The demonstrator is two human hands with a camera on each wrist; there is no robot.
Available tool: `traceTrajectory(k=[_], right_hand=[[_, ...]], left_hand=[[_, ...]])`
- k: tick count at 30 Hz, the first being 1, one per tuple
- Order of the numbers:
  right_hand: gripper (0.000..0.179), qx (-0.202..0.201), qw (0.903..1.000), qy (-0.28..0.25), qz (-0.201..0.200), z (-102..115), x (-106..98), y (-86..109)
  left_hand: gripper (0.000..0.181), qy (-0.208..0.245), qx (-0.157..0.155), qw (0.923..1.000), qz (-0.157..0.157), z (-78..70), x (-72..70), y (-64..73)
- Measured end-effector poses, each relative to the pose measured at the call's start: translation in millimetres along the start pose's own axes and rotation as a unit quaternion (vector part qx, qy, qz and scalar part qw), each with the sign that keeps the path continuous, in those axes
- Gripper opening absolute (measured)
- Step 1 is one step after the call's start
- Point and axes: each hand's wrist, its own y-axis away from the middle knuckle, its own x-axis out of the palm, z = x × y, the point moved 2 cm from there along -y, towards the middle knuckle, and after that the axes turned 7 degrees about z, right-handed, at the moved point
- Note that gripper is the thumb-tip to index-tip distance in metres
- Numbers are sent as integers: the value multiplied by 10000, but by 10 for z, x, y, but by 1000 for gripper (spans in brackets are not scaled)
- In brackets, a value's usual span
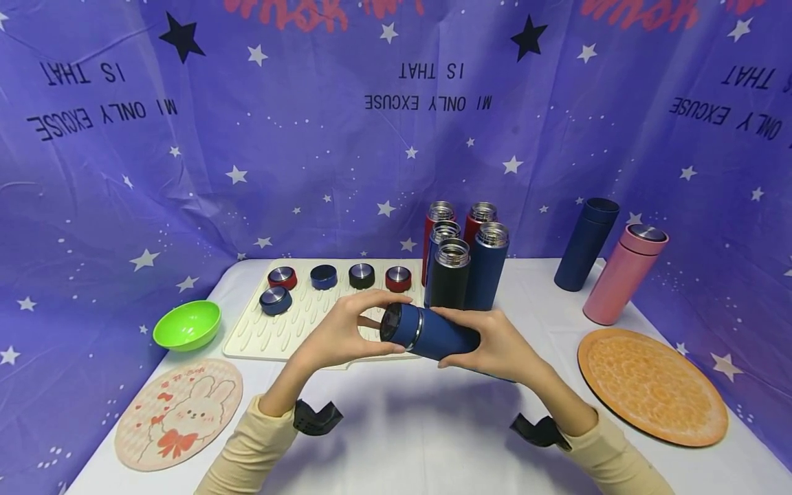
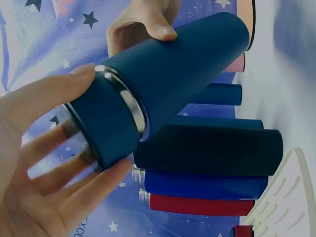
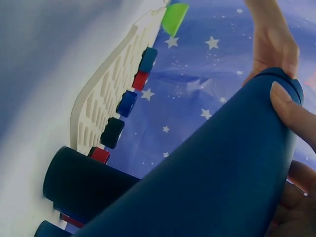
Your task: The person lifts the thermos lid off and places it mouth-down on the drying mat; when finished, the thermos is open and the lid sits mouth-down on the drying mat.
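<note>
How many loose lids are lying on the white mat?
5 on the white mat: back row, from left, a red lid, a blue lid, a black lid, a second red lid; in front of the first, a dark blue lid.

The place looked like a small staged tabletop set. Purple star-printed cloth point(image 1: 346, 172), its lettering upside down, hung behind and along both sides, and a white-covered table point(image 1: 421, 447) held bottles point(image 1: 450, 283), a ridged mat point(image 1: 250, 337), a bowl point(image 1: 188, 328) and round placemats point(image 1: 652, 386). Home or studio beyond, the views could not tell.
</note>
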Motion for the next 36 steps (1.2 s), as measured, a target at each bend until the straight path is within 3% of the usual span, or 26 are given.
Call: traceTrajectory(k=[4,7,12,18,23,27,31,36], right_hand=[[77,-250,9979,541,-264,8,9,-7],[77,-272,9961,733,-419,-2,-1,0],[77,-177,9978,437,-463,-18,-23,5],[78,-66,9985,260,-470,-50,-53,-1],[79,-17,9986,208,-495,-93,-63,-3],[80,-42,9985,-31,-538,-121,-64,-2],[80,138,9968,-448,-644,-163,-59,14],[80,549,9912,-720,-960,-221,-75,63]], left_hand=[[61,89,-492,9981,-364,161,-36,27],[60,181,-642,9964,-514,134,-80,30],[60,197,-689,9961,-515,-79,-126,3],[64,34,-757,9953,-596,148,-152,45],[63,-26,-745,9955,-583,194,-201,73],[65,-7,-917,9941,-572,230,-231,93],[67,-110,-1164,9908,-685,224,-264,110],[63,-273,-1318,9877,-795,83,-339,124]])
